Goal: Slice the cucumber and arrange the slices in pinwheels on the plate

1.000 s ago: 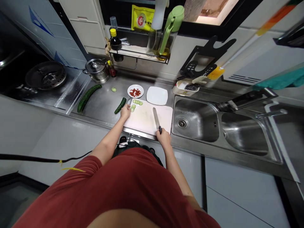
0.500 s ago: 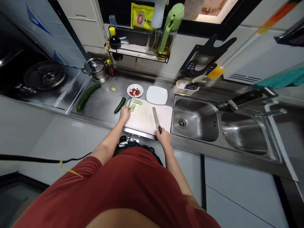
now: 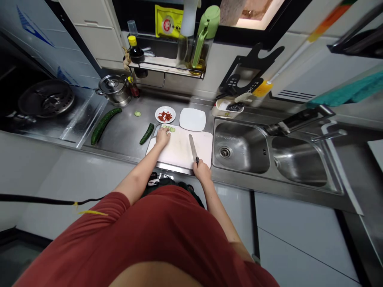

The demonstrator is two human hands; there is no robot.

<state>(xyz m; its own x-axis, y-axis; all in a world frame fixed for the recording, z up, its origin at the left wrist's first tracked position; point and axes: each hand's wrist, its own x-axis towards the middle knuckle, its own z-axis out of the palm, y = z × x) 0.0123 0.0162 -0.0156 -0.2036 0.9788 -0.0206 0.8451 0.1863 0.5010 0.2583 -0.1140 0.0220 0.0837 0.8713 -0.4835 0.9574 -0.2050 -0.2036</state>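
Observation:
My right hand (image 3: 202,171) grips the black handle of a kitchen knife (image 3: 193,148), whose blade lies low over the right part of a white cutting board (image 3: 176,152). At the board's upper left, my left hand (image 3: 163,137) is curled down over cucumber slices, its fingertips partly hidden. A few more cucumber slices (image 3: 171,129) show just beyond the fingers. A short piece of cucumber (image 3: 147,134) rests on the counter left of the board.
Behind the board stand a plate of chopped red pieces (image 3: 165,121) and a bare white plate (image 3: 192,119). A long cucumber (image 3: 103,125), a cut-off end (image 3: 137,113) and a lidded pot (image 3: 115,91) are to the left. A double sink (image 3: 242,148) adjoins the right.
My left hand has moved right and farther onto the board, covering the nearer cucumber slices. The knife stays in my right hand in about the same place. The view has shifted slightly.

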